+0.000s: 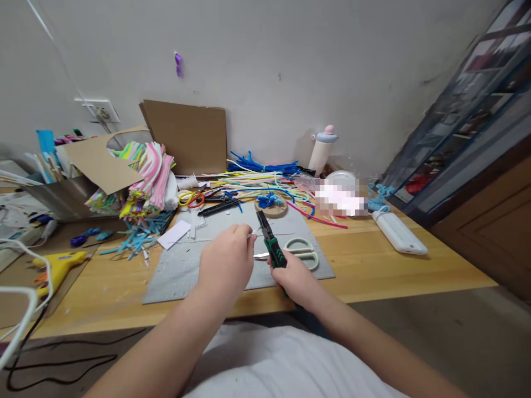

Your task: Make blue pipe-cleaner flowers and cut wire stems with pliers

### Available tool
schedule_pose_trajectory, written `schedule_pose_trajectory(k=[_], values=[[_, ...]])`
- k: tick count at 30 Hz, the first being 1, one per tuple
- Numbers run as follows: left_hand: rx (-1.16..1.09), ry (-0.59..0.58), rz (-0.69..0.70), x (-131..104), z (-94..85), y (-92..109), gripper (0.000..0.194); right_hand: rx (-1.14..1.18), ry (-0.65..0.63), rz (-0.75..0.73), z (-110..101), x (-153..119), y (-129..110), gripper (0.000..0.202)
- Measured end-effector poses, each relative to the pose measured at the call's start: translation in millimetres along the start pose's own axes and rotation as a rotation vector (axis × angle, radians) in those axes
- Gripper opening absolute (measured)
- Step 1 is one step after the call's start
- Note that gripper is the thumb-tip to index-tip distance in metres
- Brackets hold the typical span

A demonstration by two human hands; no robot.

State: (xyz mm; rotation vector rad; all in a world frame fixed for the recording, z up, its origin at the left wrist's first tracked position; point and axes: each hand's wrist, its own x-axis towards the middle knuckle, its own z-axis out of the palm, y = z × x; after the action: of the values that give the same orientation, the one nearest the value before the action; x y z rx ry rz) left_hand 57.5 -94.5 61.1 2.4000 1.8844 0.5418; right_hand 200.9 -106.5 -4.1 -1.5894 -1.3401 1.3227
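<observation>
My right hand (295, 276) is wrapped round the green and black handles of a pair of pliers (270, 239), whose dark jaws point up and away from me. Just left of it, my left hand (227, 257) is closed in a pinch on a thin, pale wire-like piece (256, 230) near the jaws. Whether the jaws touch that piece I cannot tell. Under both hands lies a grey cutting mat (174, 276). White-handled scissors (306, 255) rest on the mat beside my right hand, their blades partly hidden. Beyond the pliers, blue fuzzy pieces (269, 200) sit on a round cardboard disc (282, 209).
Pipe cleaners (249, 179) lie across the back, near a cardboard sheet (186, 135) and a bottle (322, 152). At left are pastel pipe-cleaner bundles (151, 177) and a yellow glue gun (62, 268) with cords. A white power bank-like block (399, 232) lies right.
</observation>
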Motion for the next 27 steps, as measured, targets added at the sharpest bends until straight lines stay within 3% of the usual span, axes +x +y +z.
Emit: schedule_pose_trajectory(k=[4,7,10,12,15,18,20,22,25,27], values=[[-0.275,-0.091,-0.054,1.6,8.0,1.7,0.021,-0.168,0.045,-0.128,-2.6,-7.9,8.1,0.017],[-0.608,-0.161,-0.133,3.2,14.4,-1.1,0.022,-0.158,0.041,-0.199,-4.3,-15.8,16.7,0.029],[-0.982,-0.313,-0.259,3.1,16.2,-8.1,0.021,-0.120,0.056,-0.248,-8.2,-27.0,21.2,0.037],[-1.167,-0.410,-0.331,0.8,15.5,-13.2,0.020,-0.203,0.050,-0.298,-11.6,-34.1,21.1,0.027],[-1.268,-0.466,-0.372,-4.9,14.1,-18.3,0.022,-0.338,-0.001,-0.384,-15.0,-40.5,19.5,0.014],[-1.258,-0.475,-0.391,-9.7,13.1,-19.9,0.023,-0.301,-0.084,-0.443,-15.6,-42.9,17.4,0.027],[-1.240,-0.474,-0.405,-11.4,12.1,-19.7,0.024,-0.198,-0.166,-0.402,-16.6,-44.3,14.8,0.042],[-1.233,-0.480,-0.423,-11.9,10.4,-19.2,0.024,-0.074,-0.275,-0.273,-19.5,-46.2,11.2,0.052],[-1.242,-0.503,-0.450,-12.4,7.4,-18.7,0.024,0.115,-0.431,-0.045,-26.4,-48.9,6.9,0.055],[-1.252,-0.517,-0.452,-13.1,5.9,-18.7,0.024,0.224,-0.492,0.021,-30.3,-49.7,6.2,0.054]])
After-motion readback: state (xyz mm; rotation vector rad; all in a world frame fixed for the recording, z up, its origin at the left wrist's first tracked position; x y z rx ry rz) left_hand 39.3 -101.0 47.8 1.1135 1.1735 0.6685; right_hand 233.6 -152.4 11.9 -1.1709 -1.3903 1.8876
